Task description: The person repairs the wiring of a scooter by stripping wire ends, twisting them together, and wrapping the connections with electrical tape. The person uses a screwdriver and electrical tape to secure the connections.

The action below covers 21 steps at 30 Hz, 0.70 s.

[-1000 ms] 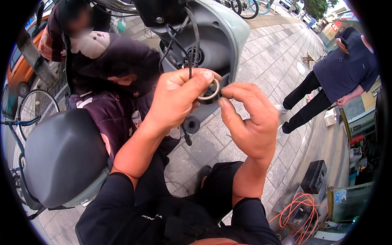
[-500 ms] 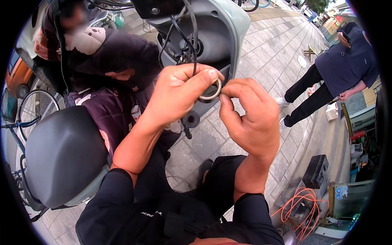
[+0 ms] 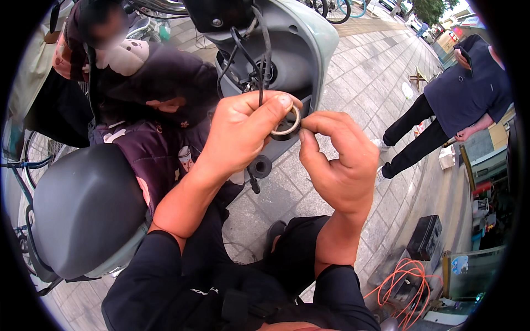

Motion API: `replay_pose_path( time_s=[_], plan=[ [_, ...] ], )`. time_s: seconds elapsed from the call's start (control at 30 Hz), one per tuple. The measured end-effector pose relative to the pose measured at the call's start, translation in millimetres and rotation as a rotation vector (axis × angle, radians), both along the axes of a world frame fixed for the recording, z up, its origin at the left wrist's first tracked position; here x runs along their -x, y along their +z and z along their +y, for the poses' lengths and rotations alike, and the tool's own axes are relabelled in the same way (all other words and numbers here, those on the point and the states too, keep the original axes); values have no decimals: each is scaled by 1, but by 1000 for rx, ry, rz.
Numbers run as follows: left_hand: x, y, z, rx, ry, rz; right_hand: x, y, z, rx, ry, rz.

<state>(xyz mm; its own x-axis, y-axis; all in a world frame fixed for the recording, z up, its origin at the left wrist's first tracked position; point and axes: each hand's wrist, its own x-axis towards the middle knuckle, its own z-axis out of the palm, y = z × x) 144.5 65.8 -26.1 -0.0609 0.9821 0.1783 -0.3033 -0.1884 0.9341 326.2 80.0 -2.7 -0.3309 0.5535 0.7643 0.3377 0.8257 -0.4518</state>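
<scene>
My left hand (image 3: 243,124) grips a roll of black tape (image 3: 286,131) with a pale core, thumb on top. My right hand (image 3: 337,160) is closed in a pinch at the roll's right edge. Just beyond, black cables (image 3: 259,66) hang in the open grey front panel (image 3: 320,49) of a scooter, partly hidden by my left hand. A black rubber part (image 3: 260,165) with a hole hangs below the roll.
A dark padded cover with pink patches (image 3: 154,88) and the seat (image 3: 88,209) are left. A person (image 3: 458,105) stands right, holding a phone. A black box (image 3: 424,237), orange cable (image 3: 403,287), bicycles (image 3: 337,8) and paving (image 3: 359,71) surround me.
Both hands have shifted slightly but stay at the tape roll. At the upper left, a dark and beige shape now hides the orange car that showed earlier.
</scene>
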Motion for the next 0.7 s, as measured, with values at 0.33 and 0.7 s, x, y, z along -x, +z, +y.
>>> replay_pose_path(
  time_s=[0.33,0.7],
  plan=[
    [-11,-10,0,-174,140,100,7,-5,4,53,-26,-18],
    [2,-2,0,-8,-31,-11,-1,-8,12,-18,-38,42]
  ],
)
